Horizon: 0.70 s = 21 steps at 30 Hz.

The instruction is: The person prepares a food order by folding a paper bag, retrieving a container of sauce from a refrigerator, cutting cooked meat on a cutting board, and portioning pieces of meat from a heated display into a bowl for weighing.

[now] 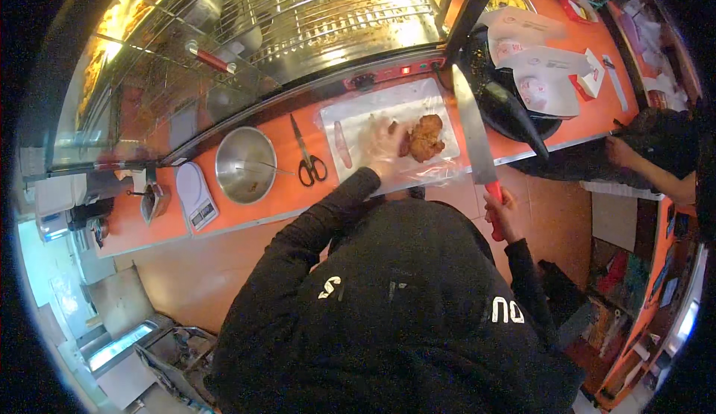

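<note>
A piece of fried chicken (427, 139) lies on a white cutting board (358, 103) with clear plastic film (430, 173) around its edges. Close against the chicken's left side is my left hand (385, 141), blurred, so its grip on the chicken cannot be made out. My right hand (503, 212) is closed round the red handle of a large knife (472, 123). The broad blade points away from me, past the board's right edge. A slim pink object (342, 144) rests on the left part of the board.
Scissors (309, 156), a steel bowl (246, 165) and a kitchen scale (196, 196) stand left on the orange counter (268, 117). Behind is a lit food warmer (335, 33) with wire racks. Rightward are a black vessel (492, 114), printed papers (548, 67) and another person's arm (643, 159).
</note>
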### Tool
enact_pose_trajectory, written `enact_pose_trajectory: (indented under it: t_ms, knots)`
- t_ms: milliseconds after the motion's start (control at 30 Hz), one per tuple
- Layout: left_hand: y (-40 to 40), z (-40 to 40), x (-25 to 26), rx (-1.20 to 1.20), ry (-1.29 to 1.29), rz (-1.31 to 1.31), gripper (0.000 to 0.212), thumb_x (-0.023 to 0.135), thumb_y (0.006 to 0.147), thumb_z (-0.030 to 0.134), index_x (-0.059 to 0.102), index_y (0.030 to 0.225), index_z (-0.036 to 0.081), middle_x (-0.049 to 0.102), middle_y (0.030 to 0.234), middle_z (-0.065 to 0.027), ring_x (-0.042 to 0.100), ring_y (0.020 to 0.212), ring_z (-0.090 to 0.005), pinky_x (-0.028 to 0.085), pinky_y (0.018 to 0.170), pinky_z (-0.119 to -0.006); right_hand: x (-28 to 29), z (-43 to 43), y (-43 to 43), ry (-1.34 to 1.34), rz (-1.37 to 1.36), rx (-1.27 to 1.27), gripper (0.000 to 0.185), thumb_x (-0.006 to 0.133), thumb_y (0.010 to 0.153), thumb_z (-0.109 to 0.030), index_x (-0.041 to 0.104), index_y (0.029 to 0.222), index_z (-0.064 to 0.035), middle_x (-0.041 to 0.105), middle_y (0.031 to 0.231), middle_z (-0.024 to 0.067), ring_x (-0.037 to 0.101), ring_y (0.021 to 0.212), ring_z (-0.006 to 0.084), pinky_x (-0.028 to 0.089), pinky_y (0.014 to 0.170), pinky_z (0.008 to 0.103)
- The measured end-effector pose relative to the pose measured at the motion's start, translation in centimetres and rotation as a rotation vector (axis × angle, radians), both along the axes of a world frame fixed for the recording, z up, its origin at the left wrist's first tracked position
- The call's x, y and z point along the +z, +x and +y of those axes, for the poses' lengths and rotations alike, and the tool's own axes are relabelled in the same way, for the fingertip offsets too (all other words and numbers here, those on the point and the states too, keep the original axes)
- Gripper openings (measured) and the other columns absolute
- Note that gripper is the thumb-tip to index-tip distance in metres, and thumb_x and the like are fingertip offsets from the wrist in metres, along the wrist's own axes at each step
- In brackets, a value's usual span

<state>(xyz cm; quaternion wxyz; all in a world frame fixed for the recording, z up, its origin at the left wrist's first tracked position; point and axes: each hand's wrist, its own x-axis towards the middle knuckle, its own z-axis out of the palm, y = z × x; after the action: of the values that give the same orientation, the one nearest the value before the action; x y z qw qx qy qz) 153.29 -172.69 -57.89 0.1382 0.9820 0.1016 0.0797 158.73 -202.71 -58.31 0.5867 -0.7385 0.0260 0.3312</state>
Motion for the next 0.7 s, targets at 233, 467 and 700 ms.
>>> enact_pose_trajectory:
  t_ms: [233,467,700]
  knots:
    - [0.3,4.5,-8.2,0.122,-0.321,-0.01,0.085,0.077,0.053,0.03,0.039,0.126,0.008,0.048,0.117,-0.0156,0.044,0.109,-0.0347,0.035,0.094,-0.044,-3.2,1.5,0.6,-0.232,-0.21,0.088,0.026,0.065,0.08,-0.027,0.056,0.079,-0.0023,0.051,0.058,0.0013,0.046,0.043,0.0079,0.039,0.04,0.0232]
    - [-2.1,1.9,-6.6,0.33,-0.246,-0.075,0.104,0.076,0.048,0.028,0.022,0.133,0.002,0.043,0.125,-0.0203,0.039,0.118,-0.0349,0.028,0.101,-0.043,-4.0,1.8,0.9,-0.26,-0.319,0.101,0.028,0.067,0.079,-0.027,0.06,0.083,-0.0006,0.05,0.057,0.0018,0.046,0.043,0.0085,0.04,0.04,0.0241]
    - [1.1,3.3,-5.8,0.108,-0.315,0.1,0.081,0.071,0.054,0.029,0.039,0.125,0.006,0.04,0.124,-0.0215,0.039,0.116,-0.0348,0.028,0.097,-0.048,-3.6,2.1,1.9,-0.16,-0.142,-0.008,0.027,0.067,0.079,-0.028,0.059,0.082,-0.0019,0.048,0.059,-0.0005,0.043,0.042,0.007,0.037,0.039,0.0219]
